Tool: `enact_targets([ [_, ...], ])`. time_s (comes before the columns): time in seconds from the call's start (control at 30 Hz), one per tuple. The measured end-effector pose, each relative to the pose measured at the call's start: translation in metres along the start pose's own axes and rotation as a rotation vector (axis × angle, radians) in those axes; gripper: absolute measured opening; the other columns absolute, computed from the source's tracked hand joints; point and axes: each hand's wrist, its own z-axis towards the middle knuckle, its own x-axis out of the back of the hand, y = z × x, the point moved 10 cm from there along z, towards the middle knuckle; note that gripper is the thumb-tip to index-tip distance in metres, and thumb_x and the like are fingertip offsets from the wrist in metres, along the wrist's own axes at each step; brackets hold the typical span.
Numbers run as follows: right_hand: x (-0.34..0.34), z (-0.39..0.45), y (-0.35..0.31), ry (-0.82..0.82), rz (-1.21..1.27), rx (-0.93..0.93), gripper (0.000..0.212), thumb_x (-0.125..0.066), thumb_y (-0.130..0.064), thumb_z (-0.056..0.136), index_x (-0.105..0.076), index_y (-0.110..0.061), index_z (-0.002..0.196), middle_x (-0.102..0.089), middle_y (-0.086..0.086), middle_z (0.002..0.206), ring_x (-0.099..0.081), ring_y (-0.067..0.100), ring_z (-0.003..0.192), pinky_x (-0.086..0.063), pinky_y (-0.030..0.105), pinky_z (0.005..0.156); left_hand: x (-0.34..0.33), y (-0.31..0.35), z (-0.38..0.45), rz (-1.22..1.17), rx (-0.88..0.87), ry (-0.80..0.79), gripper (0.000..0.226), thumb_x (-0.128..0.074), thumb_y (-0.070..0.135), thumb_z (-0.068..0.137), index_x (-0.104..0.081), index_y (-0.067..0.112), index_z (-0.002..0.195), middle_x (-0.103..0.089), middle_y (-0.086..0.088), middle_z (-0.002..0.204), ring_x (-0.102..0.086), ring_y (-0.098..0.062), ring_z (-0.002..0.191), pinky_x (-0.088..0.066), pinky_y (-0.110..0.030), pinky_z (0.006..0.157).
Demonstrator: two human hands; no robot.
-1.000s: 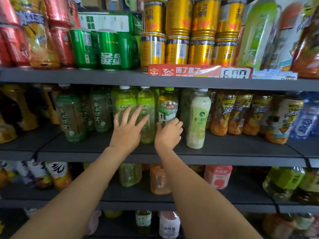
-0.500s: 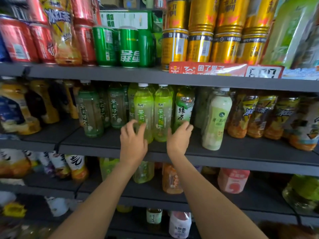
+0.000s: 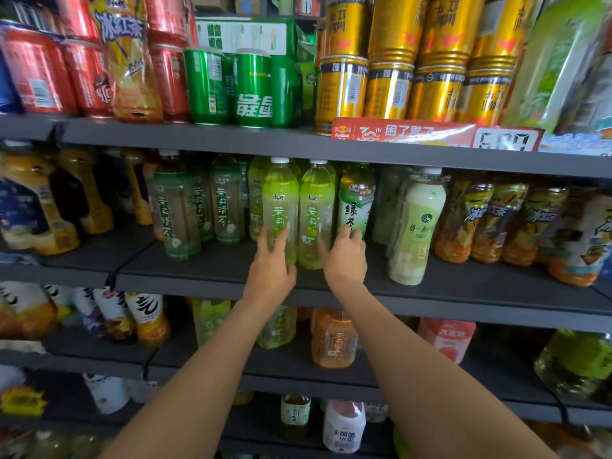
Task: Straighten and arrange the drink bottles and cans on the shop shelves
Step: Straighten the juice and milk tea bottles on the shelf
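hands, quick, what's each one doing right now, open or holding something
Left hand: open, straight fingers resting on the left light-green bottle.
Right hand: fingers curled against the green tea bottle; a grip cannot be told.

Both hands (image 3: 270,265) (image 3: 344,260) now lower on the light-green bottles (image 3: 281,207).
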Motion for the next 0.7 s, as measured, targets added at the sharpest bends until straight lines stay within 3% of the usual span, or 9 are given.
enact_targets([
  [0.1, 0.011, -0.002, 0.025, 0.058, -0.092, -0.080, 0.036, -0.042, -0.026, 0.097, -0.040, -0.011, 0.130, -0.038, 0.019, 0.129, -0.039, 0.037, 0.118, -0.045, 0.040, 0.085, -0.002, 0.004, -0.002, -0.023, 0.016, 0.021, 0.068, -0.052, 0.011, 0.091, -0.018, 0.031, 0.147, -0.001, -0.011, 0.156, -0.047, -0.035, 0.122, -0.044, -0.038, 0.093],
  [0.2, 0.003, 0.000, 0.040, -0.040, -0.103, -0.162, 0.036, -0.041, -0.016, 0.096, -0.042, -0.016, 0.132, -0.025, 0.023, 0.137, -0.033, 0.042, 0.120, -0.042, 0.041, 0.092, -0.009, 0.011, -0.002, 0.049, -0.050, -0.021, 0.067, -0.050, 0.011, 0.092, -0.019, 0.035, 0.147, 0.009, -0.017, 0.156, -0.035, -0.038, 0.133, -0.042, -0.036, 0.096],
  [0.3, -0.012, 0.005, 0.026, -0.153, -0.095, -0.071, 0.036, -0.037, -0.010, 0.097, -0.044, -0.015, 0.132, -0.026, 0.024, 0.139, -0.037, 0.042, 0.121, -0.041, 0.041, 0.093, -0.017, 0.007, -0.002, 0.117, -0.016, -0.092, 0.063, -0.049, 0.013, 0.093, -0.021, 0.027, 0.148, 0.021, -0.017, 0.154, -0.017, -0.037, 0.142, -0.040, -0.036, 0.100],
  [0.43, -0.021, 0.010, 0.025, -0.220, -0.072, -0.082, 0.041, -0.037, -0.004, 0.097, -0.044, -0.014, 0.136, -0.020, 0.021, 0.144, -0.038, 0.037, 0.124, -0.041, 0.039, 0.095, -0.017, 0.002, 0.000, 0.123, -0.004, -0.144, 0.064, -0.048, 0.012, 0.093, -0.020, 0.026, 0.149, 0.024, -0.013, 0.154, -0.029, -0.038, 0.137, -0.043, -0.036, 0.094],
  [0.5, -0.023, 0.008, 0.026, -0.245, -0.064, -0.093, 0.044, -0.038, -0.004, 0.097, -0.040, -0.014, 0.139, -0.018, 0.020, 0.146, -0.038, 0.036, 0.126, -0.041, 0.038, 0.097, -0.014, -0.001, -0.001, 0.123, -0.007, -0.116, 0.062, -0.048, 0.010, 0.093, -0.023, 0.026, 0.148, 0.021, -0.012, 0.155, -0.017, -0.037, 0.142, -0.039, -0.036, 0.100],
  [0.57, -0.021, 0.002, 0.025, -0.236, -0.043, -0.098, 0.044, -0.039, -0.004, 0.096, -0.039, -0.013, 0.139, -0.020, 0.020, 0.144, -0.041, 0.037, 0.124, -0.041, 0.038, 0.096, -0.003, 0.004, -0.006, 0.145, -0.058, 0.023, 0.057, -0.052, 0.005, 0.089, -0.038, 0.020, 0.142, 0.002, -0.017, 0.157, -0.012, -0.038, 0.142, -0.032, -0.044, 0.108],
  [0.63, -0.008, -0.007, 0.024, -0.170, -0.021, -0.068, 0.040, -0.039, -0.004, 0.095, -0.044, -0.009, 0.134, -0.027, 0.020, 0.141, -0.048, 0.037, 0.117, -0.043, 0.038, 0.092, 0.006, 0.030, -0.016, 0.186, -0.223, 0.193, 0.050, -0.064, -0.004, 0.074, -0.059, 0.012, 0.122, -0.035, -0.024, 0.143, -0.039, -0.044, 0.127, -0.041, -0.054, 0.095],
  [0.7, 0.009, -0.017, 0.021, -0.103, 0.006, 0.009, 0.033, -0.040, -0.005, 0.094, -0.052, -0.005, 0.125, -0.044, 0.019, 0.131, -0.055, 0.037, 0.108, -0.045, 0.038, 0.086, 0.000, 0.063, -0.026, 0.203, -0.380, 0.232, 0.042, -0.065, -0.004, 0.066, -0.064, 0.008, 0.106, -0.053, -0.022, 0.125, -0.054, -0.042, 0.108, -0.046, -0.053, 0.083],
])
